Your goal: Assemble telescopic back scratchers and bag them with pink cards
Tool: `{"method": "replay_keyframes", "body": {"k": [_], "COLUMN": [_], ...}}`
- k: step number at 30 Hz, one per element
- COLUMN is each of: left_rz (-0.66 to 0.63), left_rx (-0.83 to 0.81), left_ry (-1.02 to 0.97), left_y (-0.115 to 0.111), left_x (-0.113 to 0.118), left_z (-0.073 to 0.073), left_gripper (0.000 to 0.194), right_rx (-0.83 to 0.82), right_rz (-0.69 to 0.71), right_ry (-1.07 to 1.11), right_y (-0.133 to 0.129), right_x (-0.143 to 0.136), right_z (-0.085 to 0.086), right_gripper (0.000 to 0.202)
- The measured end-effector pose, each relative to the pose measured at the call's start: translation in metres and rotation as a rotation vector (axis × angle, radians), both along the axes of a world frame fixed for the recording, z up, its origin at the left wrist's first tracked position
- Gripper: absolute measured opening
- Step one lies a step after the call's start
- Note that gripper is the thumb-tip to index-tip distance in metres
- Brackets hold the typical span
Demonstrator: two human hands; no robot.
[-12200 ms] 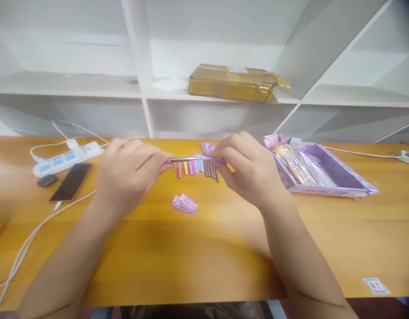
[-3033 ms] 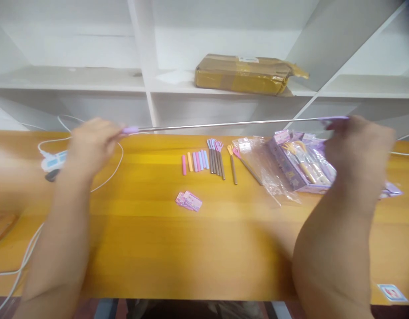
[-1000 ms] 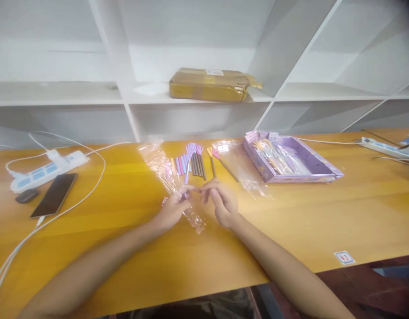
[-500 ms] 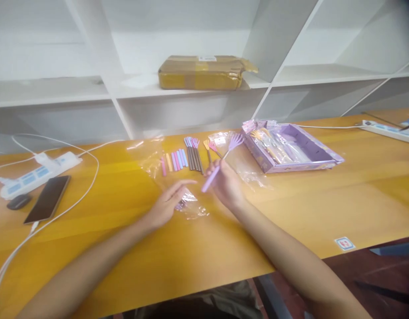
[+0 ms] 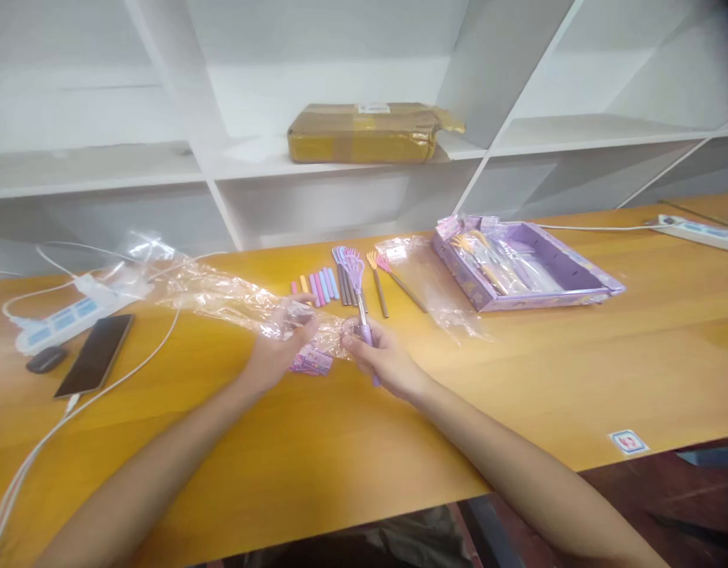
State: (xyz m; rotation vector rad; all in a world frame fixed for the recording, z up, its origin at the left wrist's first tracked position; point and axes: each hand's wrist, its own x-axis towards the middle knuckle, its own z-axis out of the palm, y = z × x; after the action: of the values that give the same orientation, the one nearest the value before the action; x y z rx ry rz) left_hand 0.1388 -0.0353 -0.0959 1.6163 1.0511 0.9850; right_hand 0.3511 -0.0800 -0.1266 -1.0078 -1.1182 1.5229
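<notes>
My right hand (image 5: 384, 355) is closed on a purple claw-headed stick (image 5: 365, 331), its claw pointing away from me; its fingertips also touch clear plastic. My left hand (image 5: 284, 339) has its fingers curled around a long clear plastic wrapper (image 5: 215, 296) that stretches to the left. Beneath it lies a purple printed packet (image 5: 312, 361). Just behind the hands are several short coloured tubes (image 5: 317, 288) in a row and several dark-handled claw sticks (image 5: 344, 284). An orange claw stick (image 5: 380, 288) and a pink one (image 5: 405, 287) lie to their right.
A purple box (image 5: 546, 300) holding wrapped sticks is at the back right, beside a flat clear wrapper (image 5: 452, 315). On the left are a power strip (image 5: 61, 319), a phone (image 5: 95, 355), a black mouse-like object (image 5: 46, 360) and white cables. A taped carton (image 5: 364, 138) sits on the shelf.
My left hand has closed on the plastic wrapper, which now spreads out leftward. My right hand has moved down and left with the purple stick, which is more upright in view.
</notes>
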Motion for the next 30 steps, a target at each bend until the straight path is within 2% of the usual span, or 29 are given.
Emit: {"method": "replay_keyframes", "body": {"k": [3, 5, 8, 10, 12, 14, 16, 19, 24, 30], "left_rz": [-0.004, -0.008, -0.010, 0.015, 0.033, 0.056, 0.088, 0.088, 0.064, 0.048], "left_rx": [-0.124, -0.164, -0.080, -0.036, -0.016, 0.009, 0.035, 0.053, 0.015, -0.104], "left_ry": [0.060, 0.088, 0.051, 0.023, 0.017, 0.042, 0.103, 0.128, -0.027, -0.155], "left_y": [-0.003, 0.000, 0.009, 0.015, 0.018, 0.019, 0.019, 0.021, 0.025, 0.028], "left_x": [0.005, 0.004, 0.000, -0.004, -0.008, -0.011, -0.015, -0.021, -0.027, -0.026], "left_z": [-0.002, -0.002, 0.002, 0.007, 0.013, 0.019, 0.024, 0.031, 0.037, 0.034], "left_gripper": [0.044, 0.037, 0.034, 0.032, 0.031, 0.030, 0.032, 0.040, 0.040, 0.040], "right_rx": [0.036, 0.092, 0.260, 0.444, 0.643, 0.744, 0.732, 0.669, 0.615, 0.631], "right_rz": [-0.052, -0.151, -0.332, -0.403, -0.363, -0.261, -0.224, -0.274, -0.273, -0.280], "right_ry": [-0.060, -0.080, -0.150, -0.271, -0.445, -0.634, -0.760, -0.803, -0.847, -0.862], "right_y": [0.002, 0.002, 0.000, -0.003, -0.006, -0.008, -0.007, -0.003, 0.005, 0.007], "right_x": [0.001, 0.003, 0.006, 0.009, 0.011, 0.011, 0.011, 0.013, 0.020, 0.022], "right_z": [-0.001, -0.003, -0.007, -0.008, -0.008, -0.007, -0.006, -0.006, -0.007, -0.006], "right_gripper": [0.046, 0.045, 0.053, 0.052, 0.046, 0.036, 0.032, 0.038, 0.046, 0.044]}}
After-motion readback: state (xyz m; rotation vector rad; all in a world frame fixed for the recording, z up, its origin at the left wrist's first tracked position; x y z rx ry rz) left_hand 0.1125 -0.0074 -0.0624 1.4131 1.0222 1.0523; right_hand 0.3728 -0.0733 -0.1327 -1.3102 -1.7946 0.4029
